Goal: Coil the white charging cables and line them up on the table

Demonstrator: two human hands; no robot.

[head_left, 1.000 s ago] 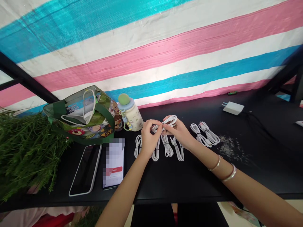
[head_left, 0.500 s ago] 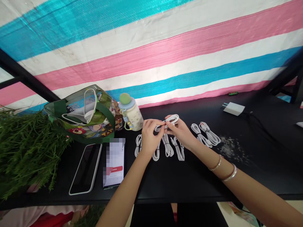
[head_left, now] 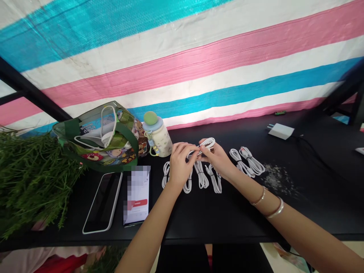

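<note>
"Head view, quick: hand pose?"

"Left hand back-up, fingers pointing inward; right hand opposite, thumb on top. Forearms slant in, bangles on the right one."

"Open or gripping?"

"Both pinching, thumbs against fingers, on one coiled white cable. It's between the two hands, loop poking out past the right thumb."

"Around them?"

"Tied bundles on the counter, nearer side of the hands, partly hidden by the left. Another tied pair just right of the right hand; white adapter farther out that way. Bottle just left of the left hand."

"Phones?"

"Two, left of the left hand: lit phone nearer, dark phone beyond."
</note>
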